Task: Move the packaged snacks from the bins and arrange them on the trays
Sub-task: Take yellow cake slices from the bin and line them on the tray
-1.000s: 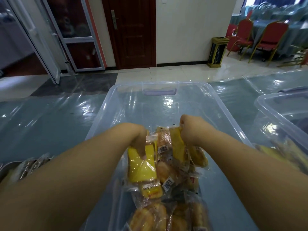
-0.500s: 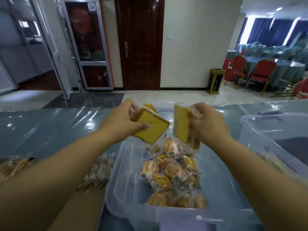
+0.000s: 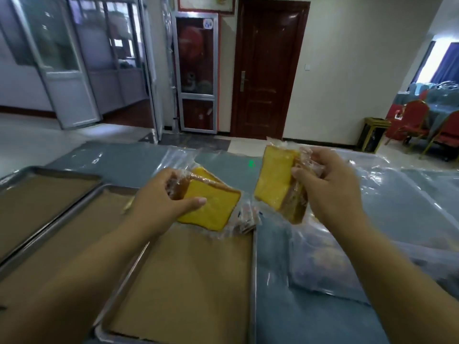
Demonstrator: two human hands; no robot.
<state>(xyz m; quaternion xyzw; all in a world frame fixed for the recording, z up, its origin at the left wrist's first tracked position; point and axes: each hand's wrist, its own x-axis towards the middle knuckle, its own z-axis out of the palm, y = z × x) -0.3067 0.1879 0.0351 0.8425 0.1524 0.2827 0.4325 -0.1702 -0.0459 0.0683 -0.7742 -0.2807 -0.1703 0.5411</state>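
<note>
On the table (image 3: 124,157), the left tray (image 3: 37,197), middle tray (image 3: 82,227) and right tray (image 3: 253,281) lie side by side, the bin (image 3: 397,219) at their right, the left hand (image 3: 161,197) holding a packaged snack (image 3: 211,207) over the right tray's far end, and the right hand (image 3: 330,184) holding a second packaged snack (image 3: 273,180) between tray and bin.

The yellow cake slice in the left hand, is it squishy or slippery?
Probably squishy: the wrapped yellow cake slice looks spongy, so hard squeezing may dent it. Likely light: the left hand holds it by one end. Its shiny clear wrapper may slip.

bare forearms, bare left hand (image 3: 162,194) and right hand (image 3: 330,184).
</note>
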